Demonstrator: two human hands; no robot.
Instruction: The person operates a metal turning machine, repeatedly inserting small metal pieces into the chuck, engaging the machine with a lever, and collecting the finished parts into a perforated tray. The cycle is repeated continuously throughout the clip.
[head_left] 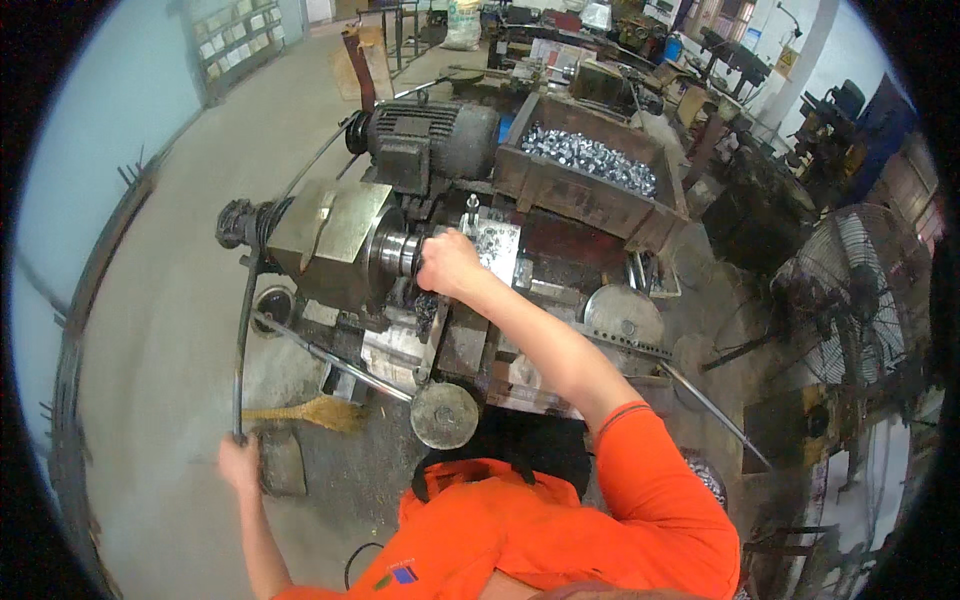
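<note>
My left hand [238, 464] is closed around the lower end of a long dark lever bar [246, 340]. The bar hangs from the left end of the headstock [318, 240] of a small lathe. At the front of the steel spindle chuck [396, 252], my right hand [449, 263] has its fingers curled together. What those fingers hold, if anything, is hidden by the hand itself. Just beyond my right hand is a greasy metal tool slide [497, 250] with an upright bolt [472, 204]. Dark metal shavings [428, 312] cling beneath the chuck.
Behind the lathe stand a finned electric motor [435, 135] and a rusty bin [590, 195] of small shiny metal parts. Round handwheels [444, 415] and a slanting steel rod [340, 362] jut toward me. A broom [320, 412] lies on the left; a caged fan [850, 290] stands right.
</note>
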